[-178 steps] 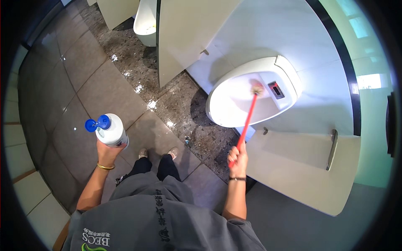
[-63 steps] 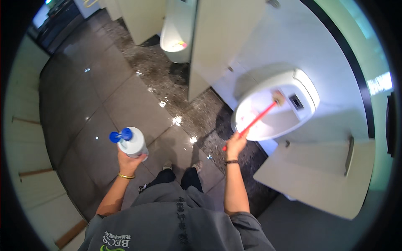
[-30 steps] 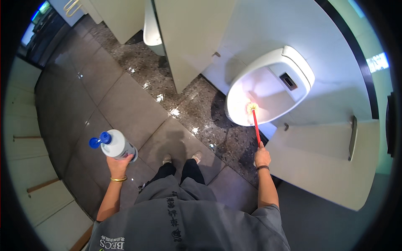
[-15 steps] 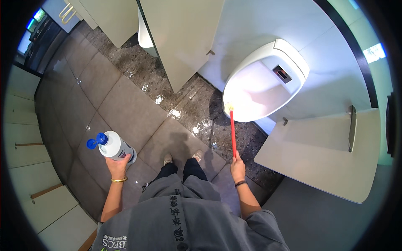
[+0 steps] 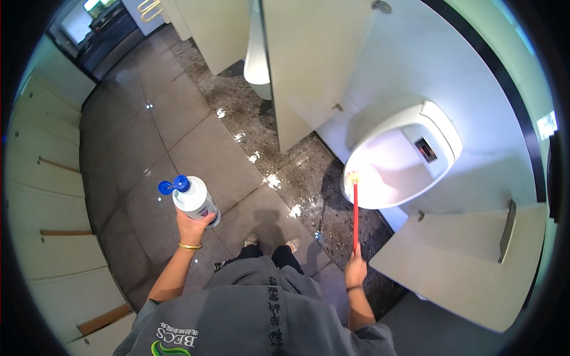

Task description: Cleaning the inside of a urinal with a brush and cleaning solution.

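Observation:
My left hand (image 5: 193,226) is wrapped round a white bottle (image 5: 196,196) whose blue flip cap (image 5: 176,184) stands open. It is held out over the floor, on the left. In my right hand (image 5: 355,270) is the lower end of a thin red-handled brush (image 5: 356,215). Its small yellowish head rests at the near lip of a white wall urinal (image 5: 396,169), the handle pointing back toward me. The urinal's bowl is brightly lit, and a small dark panel (image 5: 426,150) sits on its upper part.
Pale divider panels flank the urinal, one (image 5: 314,65) at its left and one (image 5: 463,261) at its right. Another urinal (image 5: 257,65) shows partly beyond the left divider. Wet dark stone (image 5: 309,172) borders grey floor tiles (image 5: 196,154). Pale doors (image 5: 50,196) line the left side.
The view has shifted, so the urinal, dividers and both hands appear lower and further right. Both hands keep their holds, and the brush head stays at the urinal's near lip.

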